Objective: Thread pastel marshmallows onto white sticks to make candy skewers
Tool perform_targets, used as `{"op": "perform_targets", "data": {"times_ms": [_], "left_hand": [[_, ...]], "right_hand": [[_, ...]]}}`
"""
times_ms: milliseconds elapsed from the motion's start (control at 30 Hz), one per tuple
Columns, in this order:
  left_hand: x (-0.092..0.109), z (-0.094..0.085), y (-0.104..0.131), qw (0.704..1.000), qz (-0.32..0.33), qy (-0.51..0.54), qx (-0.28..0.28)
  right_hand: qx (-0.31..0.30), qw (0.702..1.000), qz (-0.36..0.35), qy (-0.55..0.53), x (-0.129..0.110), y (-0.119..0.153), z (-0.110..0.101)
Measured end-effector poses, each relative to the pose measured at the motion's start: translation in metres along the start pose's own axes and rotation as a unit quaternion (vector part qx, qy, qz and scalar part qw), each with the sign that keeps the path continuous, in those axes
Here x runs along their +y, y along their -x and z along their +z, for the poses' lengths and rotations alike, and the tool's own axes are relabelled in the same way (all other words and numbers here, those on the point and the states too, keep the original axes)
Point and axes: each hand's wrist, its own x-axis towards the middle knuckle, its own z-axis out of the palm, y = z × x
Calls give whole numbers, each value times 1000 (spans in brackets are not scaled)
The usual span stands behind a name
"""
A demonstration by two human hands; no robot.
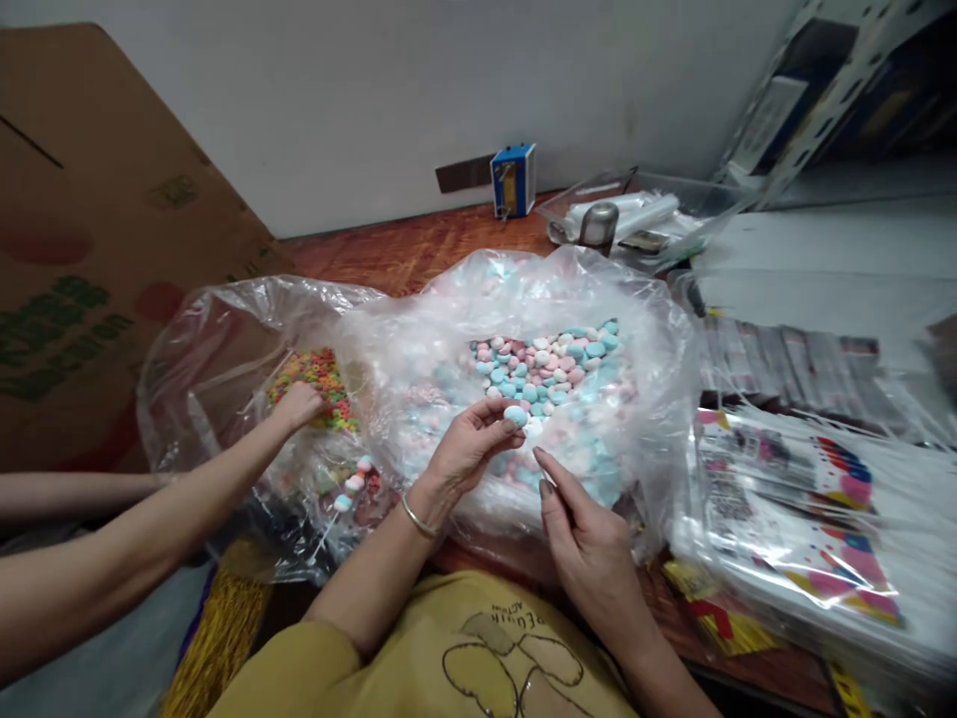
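My left hand point(478, 439) pinches a pale blue and white round sweet point(515, 416) between thumb and fingertips. Close by on the right, my right hand point(579, 514) has its thumb and index finger brought together. Something thin and pale may be between them, too small to make out. Both hands are over a large clear plastic bag point(419, 349) holding many pink, blue and white sweets point(538, 369). To the left, another person's hand point(301, 404) reaches into a second clear bag point(216, 309) with small multicoloured ring-shaped pieces point(318, 374).
Threaded sweets on a stick point(353, 486) lie at the left bag's front. Printed plastic packets point(807, 519) are stacked at right. Behind stand a clear tray point(718, 214), a metal-topped jar point(599, 227) and a blue box point(512, 181). A large carton point(97, 199) leans at left.
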Motion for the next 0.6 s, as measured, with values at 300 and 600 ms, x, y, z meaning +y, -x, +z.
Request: {"op": "perform_targets", "data": {"times_ms": [300,600], "left_hand": [[-7,-14,17,999,41,-3,22],[-11,-20,19,993,74,-91,21]], "right_hand": [[-30,1000,8,2,-12,5,7],[-42,999,25,7,-11,8,11]]}}
